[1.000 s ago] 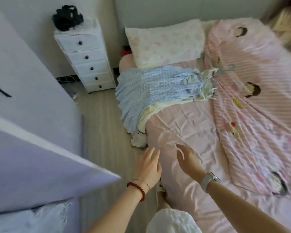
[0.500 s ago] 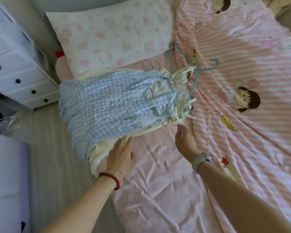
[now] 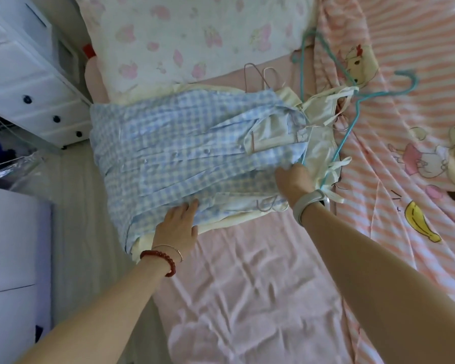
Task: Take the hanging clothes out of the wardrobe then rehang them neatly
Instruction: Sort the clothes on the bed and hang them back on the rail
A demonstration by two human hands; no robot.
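With the clothes pile [image 3: 184,153] already out of the wardrobe and heaped on the bed [image 3: 247,285] at 12 o'clock, I see my left hand [image 3: 177,228] and right hand [image 3: 294,179] resting on it, fingers flat, rehanging all ahead.

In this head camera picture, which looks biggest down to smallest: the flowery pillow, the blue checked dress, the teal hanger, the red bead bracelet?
1. Blue checked dress and flowery pillow: too alike, and the pillow is cut off.
2. Teal hanger.
3. Red bead bracelet.
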